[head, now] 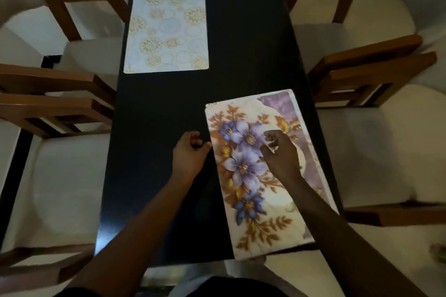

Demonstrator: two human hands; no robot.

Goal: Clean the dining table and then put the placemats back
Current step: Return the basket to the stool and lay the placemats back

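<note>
A floral placemat (243, 200) with purple flowers lies flat and slightly askew on the near right of the black dining table (156, 176); its near end overhangs the table's front edge. My left hand (190, 152) hovers at the mat's left edge with curled fingers, the thumb tip at the edge. My right hand (277, 149) is over the middle of the mat, fingers curled. A pale patch shows under its fingers; I cannot tell whether it is held or part of the print. A white placemat (166, 29) with gold circles lies flat at the far left.
Wooden chairs with white cushions flank the table: two on the left (60, 84), two on the right (366, 75). The table's far right quarter (248, 31) and near left quarter show bare black surface.
</note>
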